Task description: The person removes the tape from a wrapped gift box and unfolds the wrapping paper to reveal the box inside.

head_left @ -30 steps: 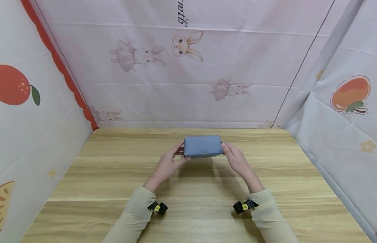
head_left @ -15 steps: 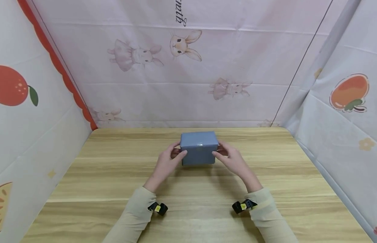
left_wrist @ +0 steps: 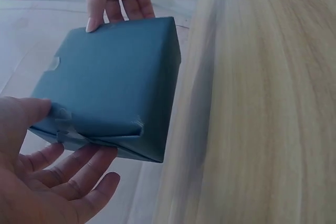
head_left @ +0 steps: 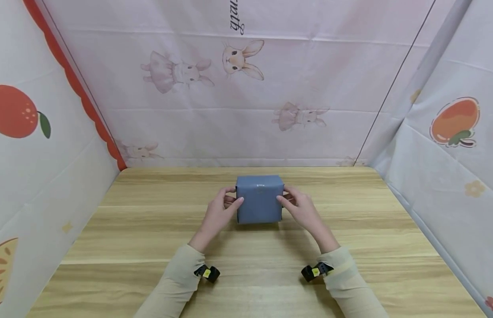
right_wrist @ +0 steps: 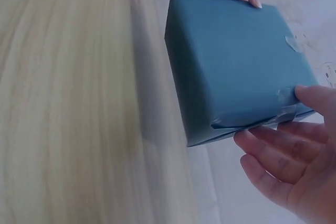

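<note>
A box wrapped in blue paper [head_left: 260, 204] is held between both hands over the middle of the table. Clear tape shows on its folded ends in the wrist views. My left hand [head_left: 220, 213] grips the left end, thumb on the face toward me and fingers behind. On the other end, my right hand [head_left: 304, 213] pinches the box the same way. In the left wrist view the left fingers [left_wrist: 79, 174] lie under the taped end flap. The right wrist view has the right thumb [right_wrist: 315, 97] on the wrapped face, near the tape.
The wood-grain table [head_left: 246, 274] spreads beneath the box. Behind it rises a pale pink cloth [head_left: 206, 132] printed with rabbits. White fruit-print cloths hang at the left [head_left: 32, 176] and right [head_left: 449, 176]. A small black camera sits on each wrist.
The box has tilted, so its large face now turns toward me and less of the top shows. Both thumbs have come round onto that face. The box also shifted slightly left.
</note>
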Motion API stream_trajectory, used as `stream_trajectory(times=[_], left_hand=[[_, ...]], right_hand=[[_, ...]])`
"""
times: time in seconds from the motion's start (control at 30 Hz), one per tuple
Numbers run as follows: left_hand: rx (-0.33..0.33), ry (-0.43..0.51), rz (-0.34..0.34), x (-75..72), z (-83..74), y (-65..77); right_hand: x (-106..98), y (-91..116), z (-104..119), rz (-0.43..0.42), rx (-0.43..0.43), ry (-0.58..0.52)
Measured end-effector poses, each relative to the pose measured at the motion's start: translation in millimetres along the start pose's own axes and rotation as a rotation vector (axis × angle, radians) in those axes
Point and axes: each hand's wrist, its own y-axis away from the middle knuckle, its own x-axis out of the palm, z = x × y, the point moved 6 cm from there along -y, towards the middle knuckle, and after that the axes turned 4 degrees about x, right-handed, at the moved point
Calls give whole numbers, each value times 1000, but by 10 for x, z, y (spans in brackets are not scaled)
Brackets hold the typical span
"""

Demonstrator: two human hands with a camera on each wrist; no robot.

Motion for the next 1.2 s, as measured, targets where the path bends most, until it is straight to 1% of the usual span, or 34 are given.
stream_trajectory(times=[0.17,0.37,0.47,0.67,0.87,1.0,1.1,1.2], left_hand=[[-9,-20,14,17,19,7],[-37,-62,80,55,49,14],[-48,-74,107,74,63,18],[-60,-98,133,99,69,20],[-57,-161,162,118,90,19],[-40,-217,187,142,117,16],[-14,-230,202,164,113,12],[-2,-221,220,182,86,25]], right_hand=[[21,2,-37,-4,38,20],[66,-14,-72,-2,86,39],[94,-13,-80,13,110,36],[133,-1,-96,53,140,41],[157,-5,-97,84,107,84],[199,-11,-87,147,75,101],[230,-7,-79,201,58,118],[257,2,-77,246,23,137]])
